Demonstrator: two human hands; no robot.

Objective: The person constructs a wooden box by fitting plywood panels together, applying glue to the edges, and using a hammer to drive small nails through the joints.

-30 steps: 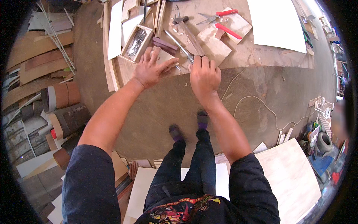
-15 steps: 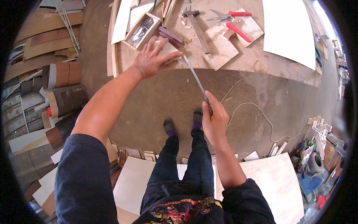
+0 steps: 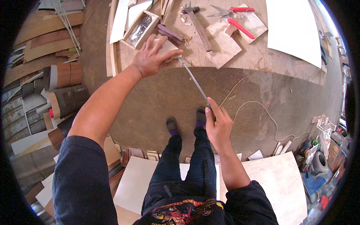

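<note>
The workbench [image 3: 262, 62] spans the far side, its near edge facing the person. At its right lies a large white sheet [image 3: 292, 28]. Left of the sheet are pale flat boards [image 3: 223, 47], with red-handled shears [image 3: 224, 14] resting at their far side. A hammer [image 3: 199, 32] lies left of these boards, head at the far end. An open wooden box [image 3: 151, 30] containing metal pieces stands just beyond the left fingers; a purplish-brown block [image 3: 170, 34] sits to its right — both bound the space on the far side of the small pale board [image 3: 167, 46].

The left hand [image 3: 150, 58] rests at this board near the bench edge, fingers spread, thumb extended right. The right hand [image 3: 218, 123], nearer the body, has its fingers closed around the handle end of a slim metal tool [image 3: 195, 81] — its far tip reaches the left thumb; contact cannot be determined.
</note>
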